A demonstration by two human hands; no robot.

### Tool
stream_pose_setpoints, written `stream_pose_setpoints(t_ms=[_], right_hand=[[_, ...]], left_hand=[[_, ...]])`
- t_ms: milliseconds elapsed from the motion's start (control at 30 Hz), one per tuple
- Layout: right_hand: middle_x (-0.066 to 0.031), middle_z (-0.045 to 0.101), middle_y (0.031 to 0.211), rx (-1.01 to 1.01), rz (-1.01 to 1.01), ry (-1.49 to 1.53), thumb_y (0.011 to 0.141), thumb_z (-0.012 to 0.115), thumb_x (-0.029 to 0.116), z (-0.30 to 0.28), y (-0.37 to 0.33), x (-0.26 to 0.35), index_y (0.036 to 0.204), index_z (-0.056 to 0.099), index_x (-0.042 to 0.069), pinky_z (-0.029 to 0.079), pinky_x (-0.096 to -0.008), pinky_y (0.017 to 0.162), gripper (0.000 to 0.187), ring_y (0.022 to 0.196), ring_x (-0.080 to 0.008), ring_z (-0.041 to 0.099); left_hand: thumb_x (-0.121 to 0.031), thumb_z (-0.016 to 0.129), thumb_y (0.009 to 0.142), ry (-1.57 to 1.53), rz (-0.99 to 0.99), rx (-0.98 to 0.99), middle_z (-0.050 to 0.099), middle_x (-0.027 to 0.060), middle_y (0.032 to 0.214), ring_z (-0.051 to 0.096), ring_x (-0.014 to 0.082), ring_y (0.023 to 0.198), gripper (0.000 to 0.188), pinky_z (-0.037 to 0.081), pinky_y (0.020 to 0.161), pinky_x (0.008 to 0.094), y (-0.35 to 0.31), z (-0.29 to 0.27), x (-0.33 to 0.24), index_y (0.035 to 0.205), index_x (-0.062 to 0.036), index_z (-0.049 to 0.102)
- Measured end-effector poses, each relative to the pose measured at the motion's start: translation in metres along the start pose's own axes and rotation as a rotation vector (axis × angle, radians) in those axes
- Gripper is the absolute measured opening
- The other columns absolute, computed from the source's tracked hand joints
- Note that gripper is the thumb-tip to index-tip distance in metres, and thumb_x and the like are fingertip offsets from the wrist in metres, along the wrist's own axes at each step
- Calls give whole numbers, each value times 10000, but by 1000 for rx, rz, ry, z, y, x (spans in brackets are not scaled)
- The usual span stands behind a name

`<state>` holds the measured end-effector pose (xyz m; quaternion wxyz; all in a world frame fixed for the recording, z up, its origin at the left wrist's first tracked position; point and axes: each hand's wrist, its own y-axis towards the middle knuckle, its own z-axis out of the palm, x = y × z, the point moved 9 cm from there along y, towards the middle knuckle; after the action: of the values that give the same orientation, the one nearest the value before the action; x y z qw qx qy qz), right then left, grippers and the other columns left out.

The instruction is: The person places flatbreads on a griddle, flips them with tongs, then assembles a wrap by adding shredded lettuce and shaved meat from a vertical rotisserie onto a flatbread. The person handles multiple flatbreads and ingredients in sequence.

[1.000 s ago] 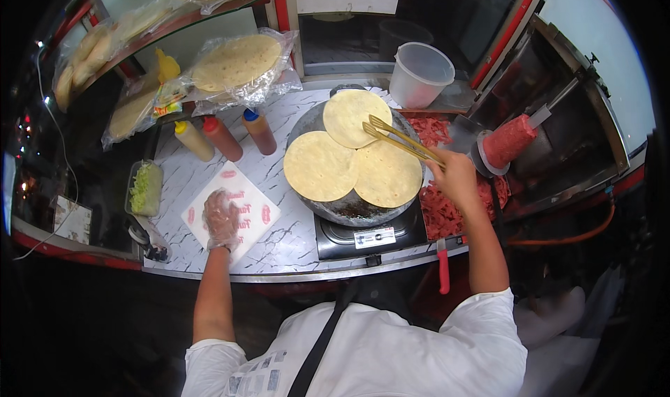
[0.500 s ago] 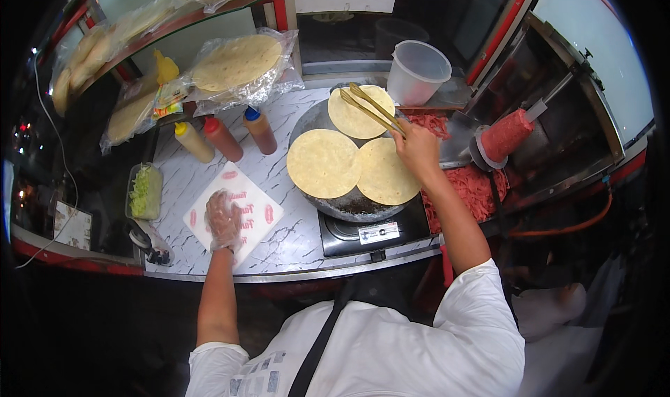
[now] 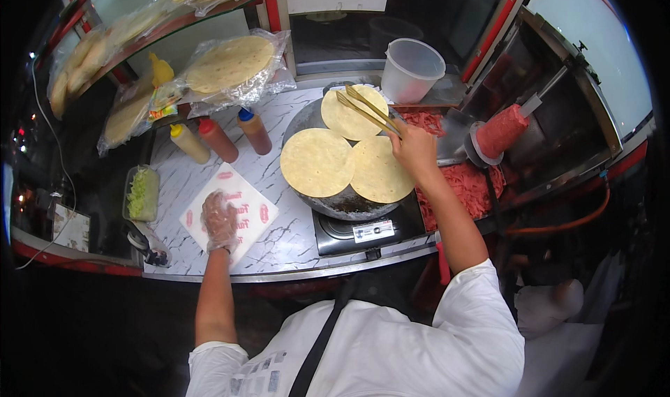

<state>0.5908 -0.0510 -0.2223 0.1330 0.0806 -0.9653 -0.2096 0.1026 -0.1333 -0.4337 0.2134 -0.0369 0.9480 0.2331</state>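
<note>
At the far left, a clear plastic tub of shredded green leaves (image 3: 142,193) stands at the marbled white counter's (image 3: 292,247) left side. The left hand (image 3: 220,222), in a clear plastic glove, rests palm down and unclenched on a white paper square with red printing (image 3: 259,217), just as it did a second ago. The paper's near corner lies close to the counter's metal front edge. Beyond it stand three squeeze bottles: cream with a yellow cap (image 3: 188,144), red (image 3: 218,141), and brown-orange with a blue cap (image 3: 255,132). A bare marbled strip runs between paper and griddle.

Three round pale flatbreads (image 3: 317,163) lie on a round dark griddle (image 3: 349,206), edges meeting, the left one reaching the rim. Below, a black stove (image 3: 335,238) bears a pale printed label (image 3: 375,231).

The right hand (image 3: 417,149) grips brass-coloured metal tongs (image 3: 372,109); whether their tips touch the farthest flatbread is unclear. A second ago these tips were over that flatbread's lower right; now they are at its upper left. Right of the griddle, red shredded meat (image 3: 460,188) fills a tray close beside the right forearm.
</note>
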Motion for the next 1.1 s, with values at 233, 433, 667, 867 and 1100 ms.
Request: stream_pose_setpoints(t_ms=[233, 433, 667, 867, 1100], right_hand=[[-182, 705, 822, 37, 97, -105, 920, 660, 273, -13, -23, -19, 1061, 684, 66, 546, -524, 681, 252, 758, -399, 703], [-187, 705, 825, 6, 99, -85, 931, 648, 277, 6, -15, -16, 1087, 674, 70, 549, -535, 671, 260, 750, -399, 706], [-186, 704, 845, -39, 68, -33, 933, 653, 286, 22, -2, -5, 1128, 675, 80, 545, -511, 661, 285, 749, -398, 694], [-182, 713, 892, 4, 42, -20, 923, 667, 285, 9, -27, -4, 1203, 675, 87, 537, -503, 683, 343, 783, -401, 690], [-177, 703, 869, 34, 61, -33, 923, 671, 278, -6, -49, -31, 1207, 683, 73, 550, -476, 706, 350, 816, -367, 702]], left_hand=[[-196, 689, 867, 38, 28, -36, 539, 176, 1379, 499, 374, 1290, 490, 402, 1075, 511, -6, 1, 1, 1320, -53, 574], [-198, 690, 868, 40, 29, -34, 537, 178, 1382, 502, 379, 1281, 490, 408, 1064, 515, -4, -1, 0, 1323, -54, 577], [-196, 685, 866, 8, 16, -17, 543, 177, 1377, 507, 380, 1273, 490, 411, 1058, 518, -3, 0, 1, 1323, -56, 577], [-196, 680, 868, 20, -1, -12, 541, 178, 1377, 507, 382, 1276, 494, 409, 1068, 509, -3, 1, 4, 1329, -57, 574], [-199, 692, 869, 36, 28, -22, 547, 182, 1373, 505, 377, 1282, 496, 409, 1075, 506, -3, 0, 0, 1331, -55, 585]])
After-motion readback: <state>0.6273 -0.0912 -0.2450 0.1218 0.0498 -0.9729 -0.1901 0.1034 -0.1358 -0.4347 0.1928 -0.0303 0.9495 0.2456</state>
